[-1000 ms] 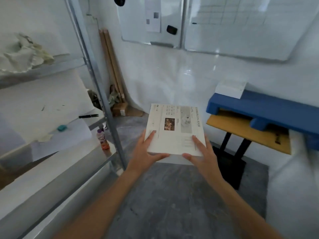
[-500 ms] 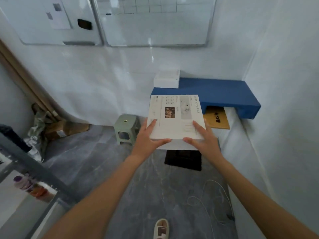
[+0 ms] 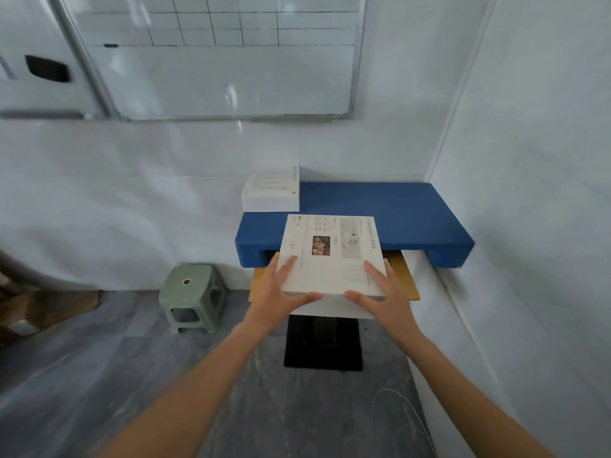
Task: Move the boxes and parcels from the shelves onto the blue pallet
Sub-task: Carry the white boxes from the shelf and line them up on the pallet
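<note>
Both our hands hold the flat white box (image 3: pixel 330 256), our left hand (image 3: pixel 284 292) on its left side and our right hand (image 3: pixel 380 292) on its right, fingers on top and thumbs along the near edge. We think two hands keep it level. It hangs over the near edge of the blue pallet (image 3: pixel 396 213), not yet down. Another white box (image 3: pixel 271 193) already sits at the pallet's back left corner.

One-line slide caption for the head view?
Both hands, left and right, carry a white box toward the blue pallet, where another box sits.
</note>
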